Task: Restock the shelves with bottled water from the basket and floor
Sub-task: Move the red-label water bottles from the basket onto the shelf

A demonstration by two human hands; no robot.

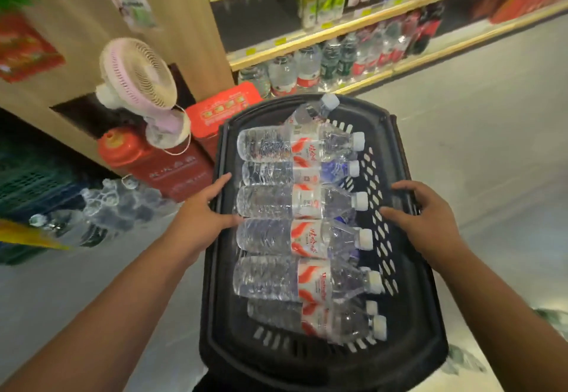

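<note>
Judging the restocking as barely begun. Looking down into a black basket (276, 361), near and centre, crammed with water bottles (295, 201) lying on their sides, caps pointing right, none lifted out. Spotting more wrapped water (116, 204) sitting on the floor (491, 130) to the left, unopened as far as can be told. Noting the shelves (307, 43) far and to the right, the lowest carrying a row of water, the one above showing a dark gap. Leaving, by this reckoning, nearly everything to carry across.

Reaching both arms forward and down, one to each side of the basket. Resting the left hand (206, 210) on the left rim, fingers fairly straight and spread wide, thumb pointing in toward a bottle, gripping nothing. Laying the right hand (430, 210) on the right rim likewise, fingers splayed wide over the edge, holding no bottle.
</note>
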